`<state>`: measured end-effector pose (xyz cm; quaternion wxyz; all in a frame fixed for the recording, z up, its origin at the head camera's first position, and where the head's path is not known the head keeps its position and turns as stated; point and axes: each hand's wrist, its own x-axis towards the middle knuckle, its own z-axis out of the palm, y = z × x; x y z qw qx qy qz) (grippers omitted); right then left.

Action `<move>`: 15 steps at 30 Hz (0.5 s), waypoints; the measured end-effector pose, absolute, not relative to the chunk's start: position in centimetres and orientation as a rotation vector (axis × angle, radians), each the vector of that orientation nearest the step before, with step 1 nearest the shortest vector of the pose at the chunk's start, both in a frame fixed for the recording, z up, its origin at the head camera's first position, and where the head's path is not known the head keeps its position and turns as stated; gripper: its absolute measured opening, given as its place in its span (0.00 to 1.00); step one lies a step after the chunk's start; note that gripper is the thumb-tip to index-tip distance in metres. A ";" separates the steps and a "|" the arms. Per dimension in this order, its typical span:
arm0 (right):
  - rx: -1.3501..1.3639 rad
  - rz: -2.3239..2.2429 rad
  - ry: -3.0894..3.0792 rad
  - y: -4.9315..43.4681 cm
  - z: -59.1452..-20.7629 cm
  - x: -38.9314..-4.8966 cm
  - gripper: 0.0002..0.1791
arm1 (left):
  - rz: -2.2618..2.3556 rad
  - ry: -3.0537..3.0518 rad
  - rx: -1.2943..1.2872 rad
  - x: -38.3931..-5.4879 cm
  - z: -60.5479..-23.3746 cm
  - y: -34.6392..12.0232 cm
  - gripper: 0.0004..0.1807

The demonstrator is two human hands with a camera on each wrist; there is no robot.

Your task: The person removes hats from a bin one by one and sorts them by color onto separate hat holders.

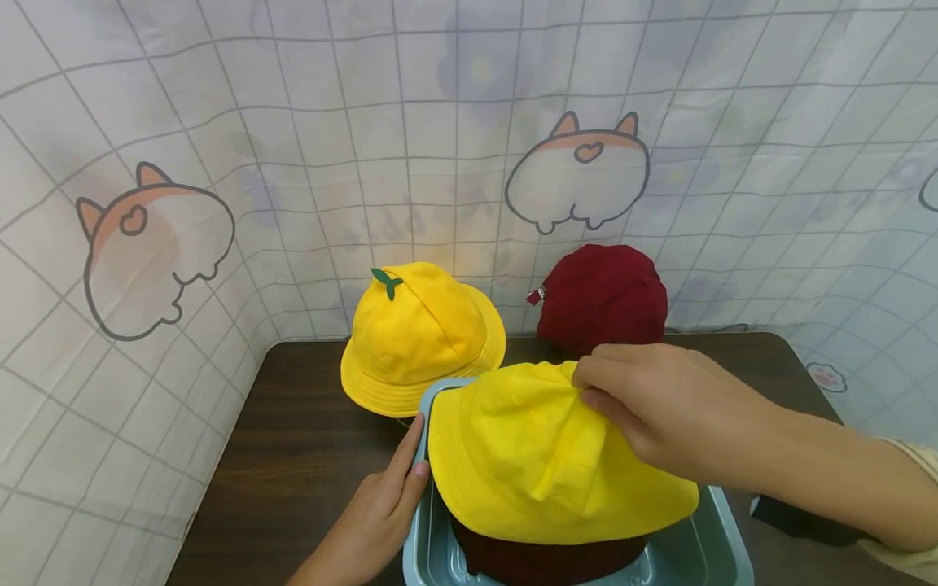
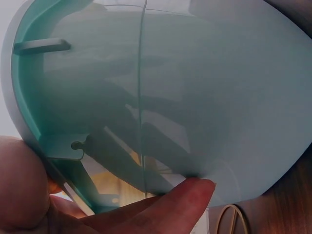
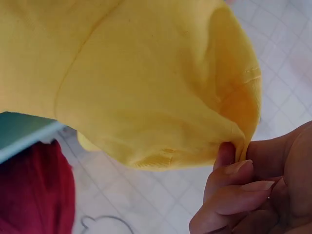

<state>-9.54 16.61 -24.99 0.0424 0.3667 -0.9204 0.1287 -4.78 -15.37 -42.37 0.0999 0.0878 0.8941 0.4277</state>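
Note:
A plain yellow bucket hat [image 1: 542,456] hangs from my right hand [image 1: 652,399], whose thumb and fingers pinch the top of its crown. In the right wrist view the hat's cloth [image 3: 146,87] gathers into a fold between the fingertips. The hat is over a light blue plastic basin [image 1: 733,537]. Beneath its brim a dark reddish-brown thing [image 1: 553,563] shows in the basin, its upper part hidden. My left hand [image 1: 377,509] grips the basin's left rim. In the left wrist view a finger lies along the basin's outer wall [image 2: 204,97].
Behind the basin, a yellow bucket hat with a green sprout [image 1: 418,334] stands at left and a dark red hat [image 1: 608,297] at right. A black object [image 1: 802,521] lies under my right forearm. A grid-patterned cloth [image 1: 410,122] backs the dark wooden table [image 1: 271,464].

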 end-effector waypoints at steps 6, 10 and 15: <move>1.115 0.397 -2.776 15.8 -22.4 -10.7 0.09 | 1.283 2.642 0.324 -4.8 -42.4 -15.5 0.32; 1.135 0.396 -2.704 15.2 -20.8 -11.9 0.07 | 1.278 2.620 0.335 -4.8 -42.4 -15.6 0.32; 1.112 0.371 -2.634 13.7 -19.2 -13.7 0.07 | 1.251 2.621 0.333 -4.9 -42.3 -15.7 0.34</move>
